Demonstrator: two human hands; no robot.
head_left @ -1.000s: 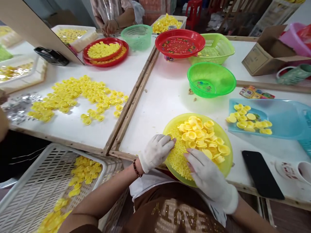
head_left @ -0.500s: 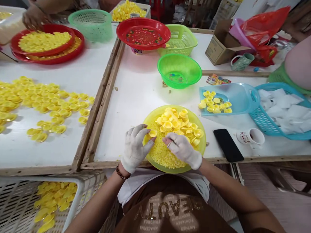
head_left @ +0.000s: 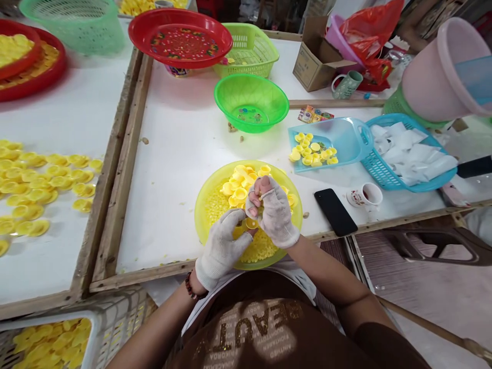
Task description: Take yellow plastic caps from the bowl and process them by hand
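Note:
My left hand (head_left: 225, 246), in a white glove with bare fingertips, pinches a small yellow cup (head_left: 251, 223) between thumb and fingers above a yellow-green basin (head_left: 202, 205). Close against it on the right, my right hand (head_left: 273, 212), gloved the same way, has its fingers curled over the cup; anything between its fingertips is too small to make out. Inside the basin lie a heap of yellow cups (head_left: 240, 193) at the back and many small yellow pellets (head_left: 265, 249) nearer my body.
Behind the basin stand a green bowl (head_left: 251, 105) and a red tray (head_left: 180, 38). To the right are a blue scoop (head_left: 346, 138), a phone (head_left: 335, 211), a mug (head_left: 363, 196) and a blue basket (head_left: 384, 177). Wooden edging (head_left: 115, 154) divides the table; yellow discs (head_left: 38, 179) lie left.
The view has turned right. My right hand has risen and moved over beside my left hand, its fingers now curled near the cup. The left hand still holds a cup.

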